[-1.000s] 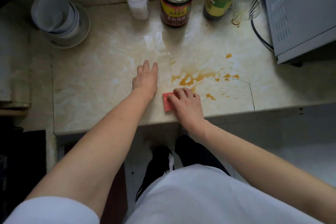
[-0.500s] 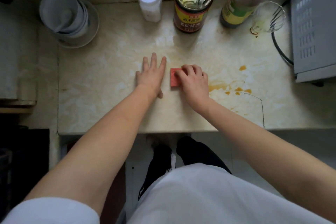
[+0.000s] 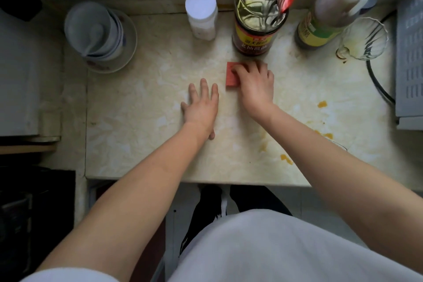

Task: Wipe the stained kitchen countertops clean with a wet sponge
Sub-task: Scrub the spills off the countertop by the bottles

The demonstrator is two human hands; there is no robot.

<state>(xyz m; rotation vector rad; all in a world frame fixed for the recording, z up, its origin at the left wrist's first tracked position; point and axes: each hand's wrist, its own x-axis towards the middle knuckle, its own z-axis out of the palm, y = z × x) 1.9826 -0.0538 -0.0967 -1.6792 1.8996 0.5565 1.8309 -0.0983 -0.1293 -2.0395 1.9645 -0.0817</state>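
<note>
The red sponge (image 3: pixel 231 75) is gripped under the curled fingers of the right hand (image 3: pixel 254 84) and pressed down on the countertop (image 3: pixel 137 139), towards the back edge and just in front of the dark sauce bottle (image 3: pixel 254 39). The left hand (image 3: pixel 201 105) is laid flat near it, a little closer to the front edge, fingers straight and spread, nothing held. The two hands are separated by a narrow strip of bare marble. Orange stains (image 3: pixel 321 104) are seen right of the right forearm, one spot near the grey appliance (image 3: pixel 409 64) at the right edge, more towards the front edge. Along the back edge a white-capped jar (image 3: pixel 201 16), the sauce bottle, a second bottle (image 3: pixel 320 30) and a glass bowl (image 3: pixel 364 39) are lined up. Stacked bowls (image 3: pixel 98 34) are set at the back left corner.
</note>
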